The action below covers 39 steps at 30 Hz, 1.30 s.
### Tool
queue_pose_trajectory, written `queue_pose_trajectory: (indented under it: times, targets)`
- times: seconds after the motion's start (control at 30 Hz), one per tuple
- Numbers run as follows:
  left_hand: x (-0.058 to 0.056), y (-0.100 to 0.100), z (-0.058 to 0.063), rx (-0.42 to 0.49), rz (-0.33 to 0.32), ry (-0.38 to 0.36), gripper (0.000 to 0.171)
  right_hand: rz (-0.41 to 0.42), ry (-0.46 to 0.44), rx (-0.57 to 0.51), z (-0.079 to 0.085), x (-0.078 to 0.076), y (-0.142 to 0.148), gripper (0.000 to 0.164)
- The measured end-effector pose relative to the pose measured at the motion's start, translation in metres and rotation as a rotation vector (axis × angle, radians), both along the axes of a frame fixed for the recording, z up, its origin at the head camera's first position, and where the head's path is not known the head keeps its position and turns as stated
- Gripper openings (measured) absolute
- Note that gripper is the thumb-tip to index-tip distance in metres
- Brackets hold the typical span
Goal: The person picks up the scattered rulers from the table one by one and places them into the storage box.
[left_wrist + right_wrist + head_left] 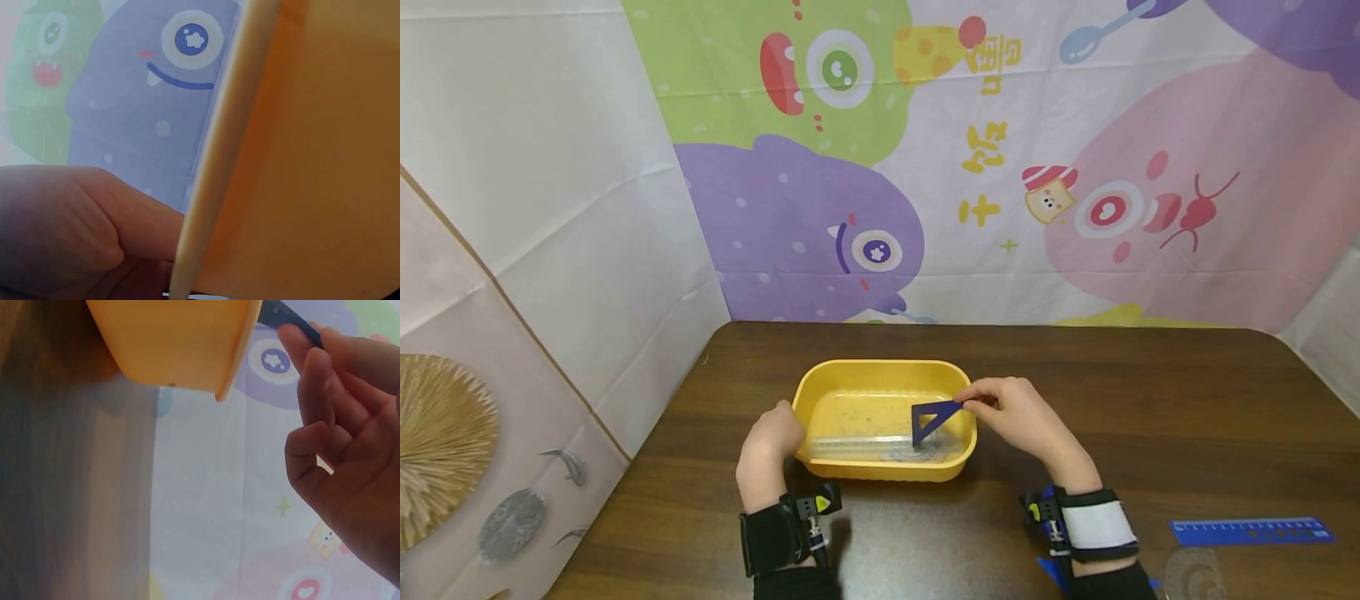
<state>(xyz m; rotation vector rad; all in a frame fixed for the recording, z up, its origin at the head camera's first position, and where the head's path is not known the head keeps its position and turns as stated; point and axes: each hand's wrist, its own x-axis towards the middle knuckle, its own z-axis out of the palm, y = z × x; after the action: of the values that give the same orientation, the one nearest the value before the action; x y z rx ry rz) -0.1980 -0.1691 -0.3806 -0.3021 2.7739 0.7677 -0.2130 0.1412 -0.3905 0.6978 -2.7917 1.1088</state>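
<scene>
A yellow plastic basin [887, 472] stands on the table, with a clear ruler [850, 448] lying along its near side. My left hand [769, 446] grips the basin's left rim; in the left wrist view the wall [312, 156] hides its fingertips. Between thumb and fingers, my right hand [1017, 417] pinches a corner of a dark purple set square [917, 423]. The set square is held over the right part of the basin, above the ruler's end. From the right wrist view, the pinched corner [290, 317] shows beside the basin's rim.
On the brown table [1150, 417], a blue ruler [1251, 531] lies at the right. A clear protractor [1195, 575] is near the front edge. Something blue [1051, 572] lies partly hidden under my right wrist. A cartoon-printed cloth [985, 275] hangs behind the table.
</scene>
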Motion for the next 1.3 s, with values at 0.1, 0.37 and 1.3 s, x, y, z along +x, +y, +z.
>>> queue_pose_trajectory:
  times: [0.1, 0.37, 1.3]
  targets:
    - [-0.0008, -0.0006, -0.0009, -0.009, -0.009, 0.004, 0.035, 0.027, 0.001, 0.012, -0.0009, -0.0001, -0.0034, 0.016]
    - [0.0003, -0.0014, -0.0006, -0.001, -0.008, 0.002, 0.036, 0.024, 0.006, 0.031, -0.0013, 0.0012, -0.0062, 0.007]
    - [0.0011, -0.0008, 0.0000, 0.006, 0.004, 0.001, 0.032, 0.004, -0.038, 0.036, -0.0011, 0.0007, 0.0025, 0.015]
